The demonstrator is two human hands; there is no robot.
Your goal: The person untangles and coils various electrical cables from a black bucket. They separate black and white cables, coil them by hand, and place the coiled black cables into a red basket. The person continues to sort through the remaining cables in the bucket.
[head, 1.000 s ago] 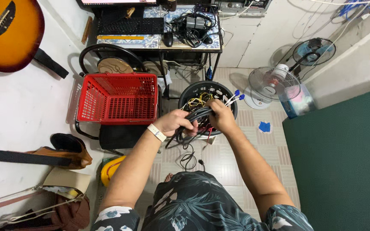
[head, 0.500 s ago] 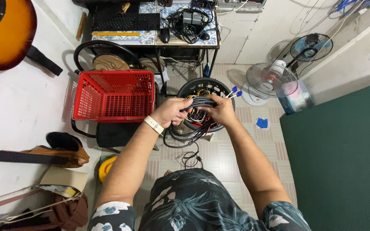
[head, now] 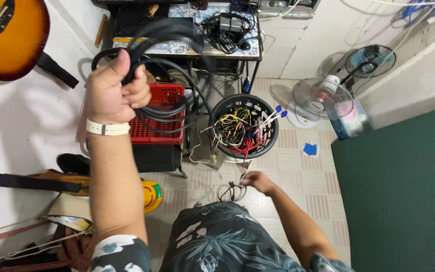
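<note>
— So, what is the left hand (head: 111, 94) doing?

— It is raised high, fist closed, the fingers (head: 138, 90) wrapped tight around a bundle of black cable (head: 169, 108). The loops hang from the fist and blur a little, sweeping in front of the red basket (head: 158, 116).

— And the right hand (head: 259, 182)?

— Low, near the knees, just above the tiled floor (head: 298, 176). Its fingers look pinched on the thin end of a dark cord (head: 230, 192) that curls in small loops beside it. The grip itself is small and partly hidden, so I cannot tell it for sure.

— Where do the cables sit relative to the baskets?

— The thick coil is up in the air, in front of the red basket. The round black basket (head: 270, 118) stands on the floor to its right, full of tangled yellow, red and white wires, with two blue-tipped leads (head: 278, 112) poking over its rim. It is well apart from both hands.

— What else is around?

— A white wristband (head: 107, 129) on the left wrist. An orange guitar (head: 6, 35) leans against the wall at upper left. A tabletop (head: 177, 48) at the back carries a heap of black cords and adapters. A white fan (head: 319, 96) stands on the floor right of the black basket, and a dark one (head: 368, 59) behind it. A yellow round object (head: 152, 195) lies on the floor under the left forearm, and a green surface (head: 404, 191) fills the right side.
</note>
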